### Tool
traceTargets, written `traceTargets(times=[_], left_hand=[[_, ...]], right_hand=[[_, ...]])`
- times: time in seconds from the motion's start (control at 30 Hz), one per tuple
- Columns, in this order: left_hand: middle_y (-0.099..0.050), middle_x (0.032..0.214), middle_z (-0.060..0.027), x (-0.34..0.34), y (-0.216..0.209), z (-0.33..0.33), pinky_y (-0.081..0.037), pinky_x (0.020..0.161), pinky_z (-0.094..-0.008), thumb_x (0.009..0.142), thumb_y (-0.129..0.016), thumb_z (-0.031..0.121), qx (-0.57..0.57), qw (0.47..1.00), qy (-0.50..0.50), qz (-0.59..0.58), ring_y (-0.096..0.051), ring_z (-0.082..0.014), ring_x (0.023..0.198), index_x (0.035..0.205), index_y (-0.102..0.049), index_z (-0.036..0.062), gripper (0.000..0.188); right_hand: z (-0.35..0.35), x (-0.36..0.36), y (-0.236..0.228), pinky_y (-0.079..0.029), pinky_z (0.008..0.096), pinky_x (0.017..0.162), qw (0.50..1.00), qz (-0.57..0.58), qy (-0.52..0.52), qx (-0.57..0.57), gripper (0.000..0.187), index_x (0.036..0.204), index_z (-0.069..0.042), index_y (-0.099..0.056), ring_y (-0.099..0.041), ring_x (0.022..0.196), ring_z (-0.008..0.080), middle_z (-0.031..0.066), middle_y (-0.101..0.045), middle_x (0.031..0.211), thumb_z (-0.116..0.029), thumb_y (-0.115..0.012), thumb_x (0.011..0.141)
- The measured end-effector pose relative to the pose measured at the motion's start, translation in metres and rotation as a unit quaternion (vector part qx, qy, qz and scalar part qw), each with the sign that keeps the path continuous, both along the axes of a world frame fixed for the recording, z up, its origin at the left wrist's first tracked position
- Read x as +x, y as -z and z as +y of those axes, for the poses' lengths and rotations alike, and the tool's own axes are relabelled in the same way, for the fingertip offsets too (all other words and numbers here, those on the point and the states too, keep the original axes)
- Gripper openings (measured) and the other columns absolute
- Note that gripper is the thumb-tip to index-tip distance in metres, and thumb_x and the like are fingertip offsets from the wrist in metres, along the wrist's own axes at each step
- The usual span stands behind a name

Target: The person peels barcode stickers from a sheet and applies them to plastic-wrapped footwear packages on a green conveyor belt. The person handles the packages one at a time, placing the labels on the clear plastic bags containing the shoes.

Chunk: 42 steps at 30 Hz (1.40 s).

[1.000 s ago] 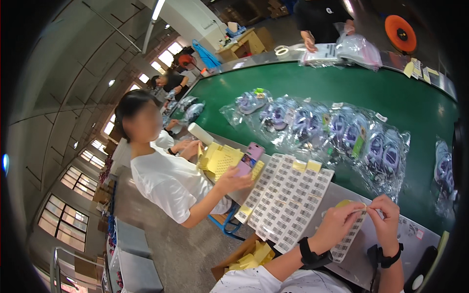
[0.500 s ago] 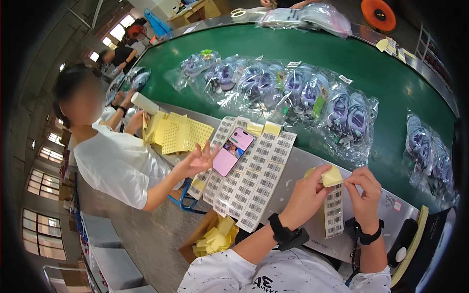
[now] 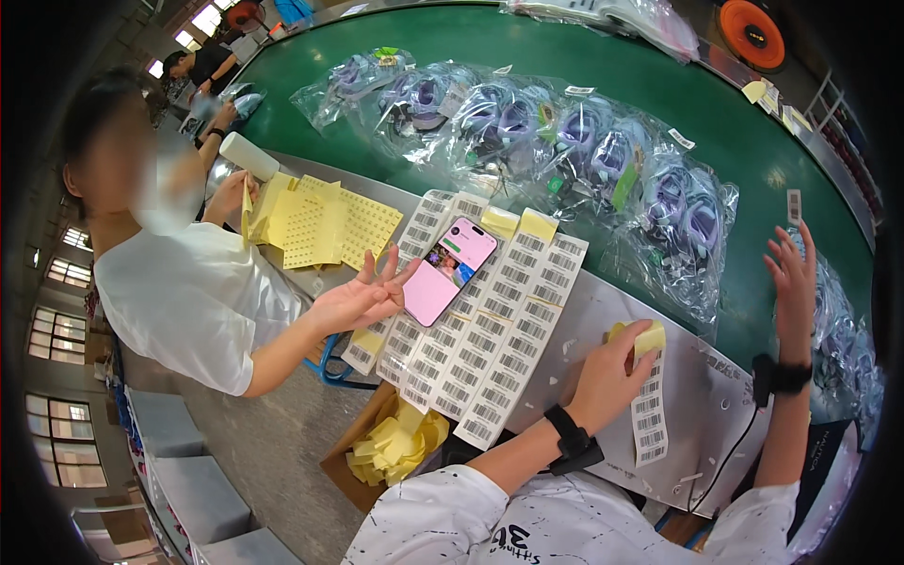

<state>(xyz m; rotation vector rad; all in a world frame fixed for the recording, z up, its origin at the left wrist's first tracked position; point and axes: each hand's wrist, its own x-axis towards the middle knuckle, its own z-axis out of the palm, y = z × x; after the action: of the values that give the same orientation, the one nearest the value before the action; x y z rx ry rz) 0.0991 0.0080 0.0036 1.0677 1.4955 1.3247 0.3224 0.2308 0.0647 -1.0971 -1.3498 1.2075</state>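
Observation:
My left hand (image 3: 614,369) is closed on a strip of barcode labels (image 3: 651,419) with a folded yellow backing. The strip's free end hangs over the metal table. My right hand (image 3: 794,287) reaches out over the green belt, its fingers stretched and apart. Just beyond its fingertips shows a small white barcode label (image 3: 794,206); whether it sticks to a finger or to the bag cannot be told. Partly behind this hand and forearm lies a clear bag of bluish shoes (image 3: 841,320).
Several bagged shoe pairs (image 3: 584,141) line the green belt (image 3: 744,113). Label sheets (image 3: 490,348) with a phone (image 3: 450,271) on them lie left of my left hand. A co-worker's hand (image 3: 363,297) hovers beside the phone. Below stands a carton (image 3: 344,461) of yellow paper scraps.
My right hand has left the strip and moved right and forward to the bag at the far right. My left hand keeps the strip. The view has shifted slightly.

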Motion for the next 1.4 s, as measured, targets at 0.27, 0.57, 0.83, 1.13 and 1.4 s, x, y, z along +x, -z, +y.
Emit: traceTargets(times=[0.27,0.57,0.83,1.13,1.4], left_hand=[[-0.067,0.092,-0.0156,0.002,0.001,0.001,-0.052,0.067,-0.0345,0.09,-0.063,0.017,0.01,0.999,0.025,0.041,-0.065,-0.025,0.072,0.127,-0.056,0.0072,0.04],[-0.068,0.091,-0.0162,0.002,0.001,0.0,-0.053,0.065,-0.033,0.091,-0.063,0.017,0.006,0.999,0.04,0.032,-0.066,-0.0262,0.071,0.127,-0.056,0.0087,0.038],[-0.068,0.089,-0.0157,-0.002,-0.004,-0.002,-0.053,0.063,-0.0328,0.091,-0.063,0.017,-0.01,0.999,0.041,0.034,-0.068,-0.0245,0.071,0.126,-0.058,0.0091,0.037],[-0.069,0.083,-0.0108,-0.002,0.009,0.0,-0.052,0.058,-0.0273,0.087,-0.065,0.006,-0.01,0.998,0.006,0.055,-0.065,-0.0128,0.063,0.12,-0.061,0.0029,0.033],[-0.07,0.085,-0.0141,0.005,-0.001,0.004,-0.054,0.062,-0.0268,0.087,-0.065,0.005,-0.024,0.998,0.013,0.058,-0.069,-0.0158,0.069,0.117,-0.062,-0.0008,0.03]], right_hand=[[0.12,-0.034,0.052,-0.052,0.0341,0.073,0.978,-0.068,0.041,-0.192,0.09,0.151,-0.014,-0.019,-0.061,0.091,0.0206,0.0147,-0.057,0.115,-0.04,-0.073,0.084],[0.199,-0.03,0.087,-0.051,0.0272,0.054,0.977,-0.153,0.071,-0.129,0.07,0.143,-0.01,-0.036,-0.06,0.065,0.012,0.0056,-0.064,0.085,-0.007,-0.068,0.081],[0.175,0.007,0.093,-0.053,0.0269,0.062,0.979,-0.036,0.084,-0.184,0.059,0.137,-0.01,-0.043,-0.06,0.072,0.0119,0.0052,-0.064,0.086,0.0,-0.065,0.084],[0.183,-0.019,0.069,-0.054,0.0333,0.07,0.968,0.151,0.038,-0.197,0.015,0.093,-0.004,-0.061,-0.06,0.078,0.0191,0.0082,-0.061,0.094,-0.009,-0.071,0.084],[0.172,-0.036,0.065,-0.054,0.0332,0.074,0.97,-0.001,0.013,-0.244,0.008,0.089,-0.006,-0.06,-0.064,0.078,0.0183,0.006,-0.064,0.089,-0.007,-0.067,0.086]])
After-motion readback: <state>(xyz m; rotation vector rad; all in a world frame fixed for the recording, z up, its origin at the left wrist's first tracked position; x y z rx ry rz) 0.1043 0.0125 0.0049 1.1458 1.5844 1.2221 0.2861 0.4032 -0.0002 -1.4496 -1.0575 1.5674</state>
